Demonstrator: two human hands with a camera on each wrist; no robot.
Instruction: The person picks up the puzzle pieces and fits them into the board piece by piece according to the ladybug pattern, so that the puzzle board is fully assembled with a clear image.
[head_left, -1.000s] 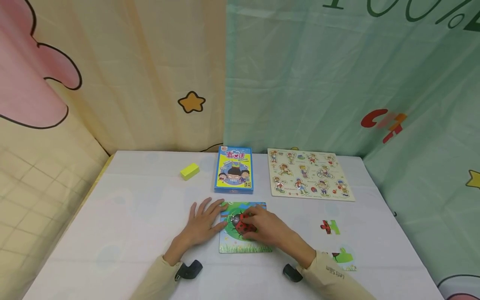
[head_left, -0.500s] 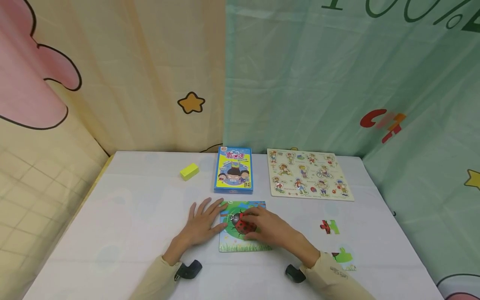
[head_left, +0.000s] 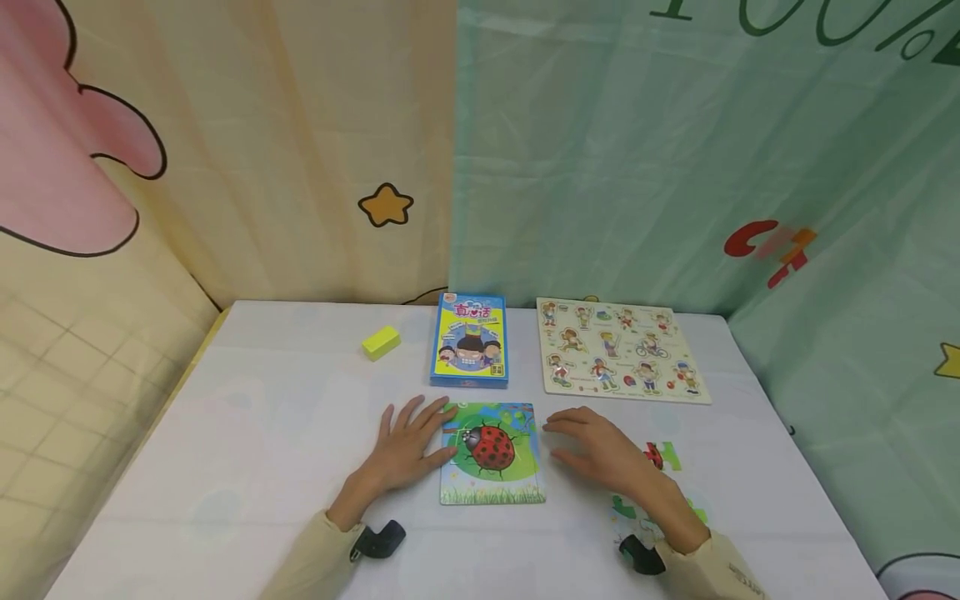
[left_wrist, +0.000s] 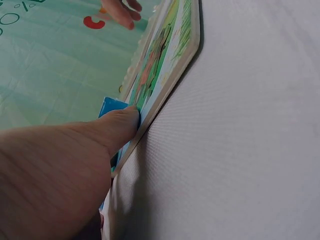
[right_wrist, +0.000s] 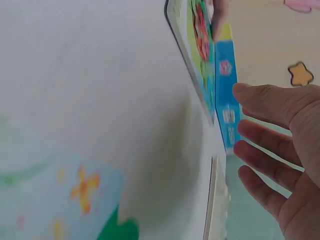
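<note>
The puzzle [head_left: 493, 467] is probably light, stiff, kinda slick, so pinch its edges: left hand [head_left: 405, 454] rests fingers-spread at 9 o'clock, right hand [head_left: 603, 452] hangs empty off 3.

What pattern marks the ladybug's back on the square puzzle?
Black spots on red; the printed ladybug shows best in the head view.

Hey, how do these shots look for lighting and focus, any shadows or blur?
Head view: fairly even light, with the ladybug puzzle clear; left wrist view: dimmer, with a soft shadow on the white cloth beside the left hand; right wrist view: a bit hazy, a loose puzzle piece at lower left strongly blurred, and a broad soft shadow across the cloth.
</note>
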